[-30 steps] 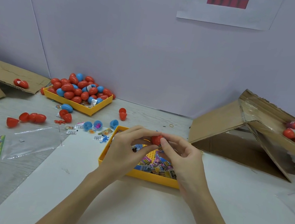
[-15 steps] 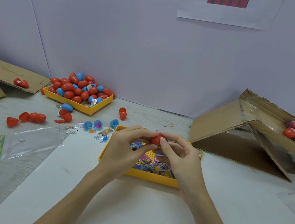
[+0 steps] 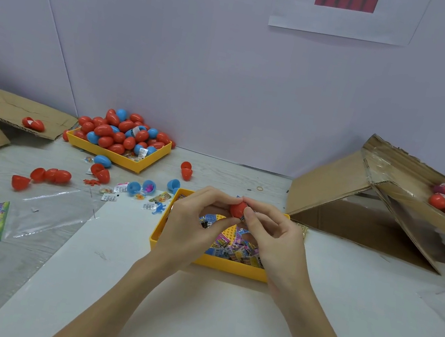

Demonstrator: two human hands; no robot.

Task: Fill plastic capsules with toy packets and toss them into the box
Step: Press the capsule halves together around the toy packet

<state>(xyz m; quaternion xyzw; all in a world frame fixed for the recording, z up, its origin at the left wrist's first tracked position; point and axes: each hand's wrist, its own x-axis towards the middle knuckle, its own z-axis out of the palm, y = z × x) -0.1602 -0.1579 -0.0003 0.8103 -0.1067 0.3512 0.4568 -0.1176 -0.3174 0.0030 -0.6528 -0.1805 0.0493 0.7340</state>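
Both hands pinching one small red plastic capsule (image 3: 238,209) above the near yellow plastic tray of toy packets (image 3: 227,268): left hand (image 3: 196,223) from the left, right hand (image 3: 273,238) from the right. Looks like closing. Advice: align halves square, squeeze evenly, confirm the seam seats before tossing toward the tilted cardboard box (image 3: 406,197). Fingers hide the seam; can't tell if a packet's inside. Box cut off at right.
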